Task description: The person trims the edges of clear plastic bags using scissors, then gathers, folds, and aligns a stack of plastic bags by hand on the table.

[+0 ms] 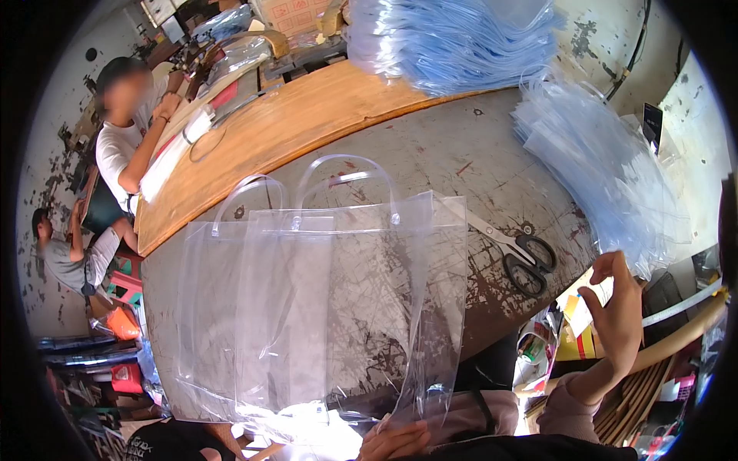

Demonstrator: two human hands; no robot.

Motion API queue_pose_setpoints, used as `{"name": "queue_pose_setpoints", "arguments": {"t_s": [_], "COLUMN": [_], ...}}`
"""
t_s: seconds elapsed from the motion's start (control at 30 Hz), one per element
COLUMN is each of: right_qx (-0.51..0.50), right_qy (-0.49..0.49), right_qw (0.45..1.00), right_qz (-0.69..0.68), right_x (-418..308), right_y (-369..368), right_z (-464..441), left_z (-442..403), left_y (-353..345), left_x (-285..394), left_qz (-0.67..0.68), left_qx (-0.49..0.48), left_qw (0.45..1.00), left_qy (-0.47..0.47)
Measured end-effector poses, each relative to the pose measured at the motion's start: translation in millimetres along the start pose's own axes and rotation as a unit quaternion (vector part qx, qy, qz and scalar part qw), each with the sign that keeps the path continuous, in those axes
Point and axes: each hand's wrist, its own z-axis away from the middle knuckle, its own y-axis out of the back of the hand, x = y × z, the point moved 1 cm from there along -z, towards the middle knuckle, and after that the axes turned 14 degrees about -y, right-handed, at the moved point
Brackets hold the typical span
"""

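Grey table (477, 154), scratched, fills the middle; wooden board (307, 111) runs along its far side, curved by the lens. Clear bags (292, 292), at least 2, overlapping, lie flat on the near L part of the table, handles twd the board, bottoms at the near edge w/ strong glare on them. Bluish plastic stack (461, 46) sits at the far R, on the board's R end; a 2nd clear pile (600, 161) is to the R of that, spilling down the table's R side. Person in white (123, 157) is behind the board at far L, forearms up nr it; another person, in grey (77, 257), is further back, lower L. R hand (619, 311) is raised off the table's R edge, just below the pile in view, thumb & fingers spread apart w/ a gap btwn; bags are well to its L, scissors btwn. L hand (396, 442) is at the bottom edge, at the bags' near R corner, fingers close tog. & seemingly touching the plastic; can't tell if it's clamped on it, as the palm is hidden. So bags extend up & L from the L hand. Scissors (526, 265) lie R of the bags, black grips twd the R hand, blades pointing up-L at the bags' top R corner. Handles (346, 157), clear, arch up off the bags' top edges.
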Motion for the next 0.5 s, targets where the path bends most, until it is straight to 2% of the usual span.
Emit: {"name": "queue_pose_setpoints", "arguments": {"t_s": [0.07, 0.13, 0.3, 0.43, 0.5], "right_qx": [0.001, -0.064, -0.134, -0.205, -0.238], "right_qy": [-0.001, 0.072, 0.120, 0.114, 0.182], "right_qw": [1.000, 0.995, 0.983, 0.971, 0.951], "right_qz": [0.020, -0.015, -0.042, -0.051, -0.073], "right_x": [2.1, 3.6, 6.5, -5.6, -10.1], "right_y": [2.4, 5.2, -3.5, -16.4, -29.0], "right_z": [5.5, 8.2, 13.4, 16.8, 19.6], "left_z": [0.6, 1.5, 2.5, 2.1, 1.9], "left_y": [-1.2, -2.4, -5.3, -8.6, -6.9], "left_x": [-1.8, -1.8, -3.7, -2.3, -5.0], "left_qz": [0.002, 0.004, 0.012, 0.010, 0.009], "left_qx": [0.001, -0.001, -0.003, -0.005, -0.001], "left_qw": [1.000, 1.000, 1.000, 1.000, 1.000], "left_qy": [0.000, 0.000, 0.000, 0.004, 0.006]}}
